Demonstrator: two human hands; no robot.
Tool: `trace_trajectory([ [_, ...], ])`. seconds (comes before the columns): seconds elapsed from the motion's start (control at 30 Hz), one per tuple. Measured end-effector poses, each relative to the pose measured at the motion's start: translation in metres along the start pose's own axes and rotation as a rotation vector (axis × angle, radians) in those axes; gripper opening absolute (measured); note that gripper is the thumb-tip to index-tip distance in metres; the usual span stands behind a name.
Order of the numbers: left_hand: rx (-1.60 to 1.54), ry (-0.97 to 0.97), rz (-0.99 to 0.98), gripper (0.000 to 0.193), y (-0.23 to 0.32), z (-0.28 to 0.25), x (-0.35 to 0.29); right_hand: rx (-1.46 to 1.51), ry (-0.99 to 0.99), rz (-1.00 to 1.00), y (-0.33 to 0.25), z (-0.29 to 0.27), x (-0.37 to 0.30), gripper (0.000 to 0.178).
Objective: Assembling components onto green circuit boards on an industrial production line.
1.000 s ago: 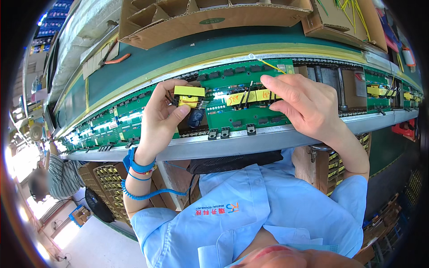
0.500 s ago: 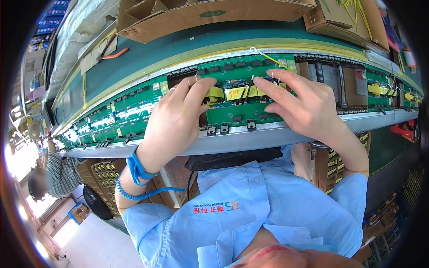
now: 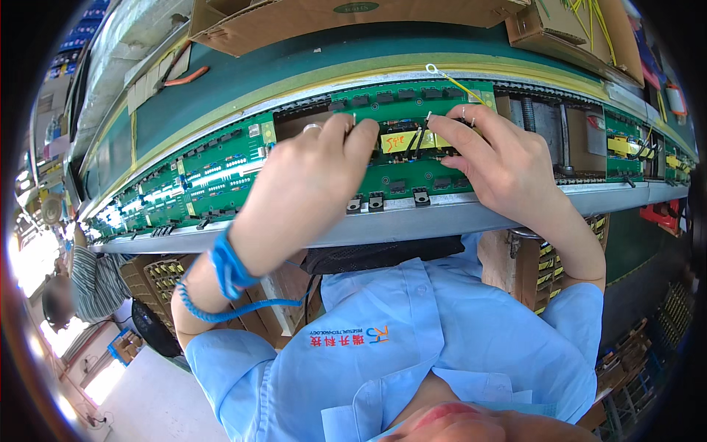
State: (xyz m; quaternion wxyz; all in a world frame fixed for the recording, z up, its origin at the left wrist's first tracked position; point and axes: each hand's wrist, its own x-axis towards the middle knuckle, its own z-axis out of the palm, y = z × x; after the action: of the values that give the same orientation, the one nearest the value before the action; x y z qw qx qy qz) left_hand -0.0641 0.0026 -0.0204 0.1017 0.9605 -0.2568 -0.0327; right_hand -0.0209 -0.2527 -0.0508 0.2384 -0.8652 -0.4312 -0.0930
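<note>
1. A long conveyor line [image 3: 442,221] with a metal front rail runs across the room, carrying a row of green circuit boards, with a teal band behind it.
2. Cardboard boxes [image 3: 294,18] sit on the shelf beyond the line.
3. The green circuit board [image 3: 412,173] in front of the person lies flat on the rail, between both hands.
4. The left hand [image 3: 302,188] lies palm down over the board's left part, fingers curled close together, fingertips pressing on a component hidden beneath them. A blue coiled wrist strap [image 3: 228,269] circles that wrist.
5. The right hand [image 3: 501,158] rests on the board's right part, fingers bent and spread, tips touching the yellow-taped transformer [image 3: 401,140] at the board's middle.
6. A yellow wire [image 3: 453,79] with a ring terminal rises from the board's top edge.
</note>
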Motion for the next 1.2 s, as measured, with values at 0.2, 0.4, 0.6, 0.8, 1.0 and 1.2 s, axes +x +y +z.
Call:
trace_trajectory([
  [0.2, 0.061, 0.103, -0.037, 0.045, 0.009, 0.01, -0.006, -0.022, 0.041, -0.022, 0.001, 0.002, -0.001, 0.05],
  [0.4, -0.044, 0.139, 0.024, 0.051, 0.008, 0.016, -0.001, -0.036, -0.076, 0.024, -0.005, -0.031, -0.003, 0.054],
  [0.6, -0.165, 0.206, 0.175, 0.077, 0.022, 0.016, 0.025, -0.006, 0.294, -0.059, -0.018, -0.045, -0.041, 0.046],
  [0.8, -0.608, 0.055, 0.277, 0.094, 0.054, 0.018, 0.071, -0.097, -0.06, -0.136, -0.044, -0.029, -0.064, 0.04],
  [1.0, -0.683, -0.056, 0.302, 0.089, 0.083, 0.029, 0.105, -0.492, -0.231, 0.166, -0.039, -0.026, -0.078, 0.037],
  [1.2, -0.757, 0.005, 0.356, 0.083, 0.096, 0.031, 0.119, -0.641, -0.304, 0.242, -0.026, -0.039, -0.092, 0.042],
])
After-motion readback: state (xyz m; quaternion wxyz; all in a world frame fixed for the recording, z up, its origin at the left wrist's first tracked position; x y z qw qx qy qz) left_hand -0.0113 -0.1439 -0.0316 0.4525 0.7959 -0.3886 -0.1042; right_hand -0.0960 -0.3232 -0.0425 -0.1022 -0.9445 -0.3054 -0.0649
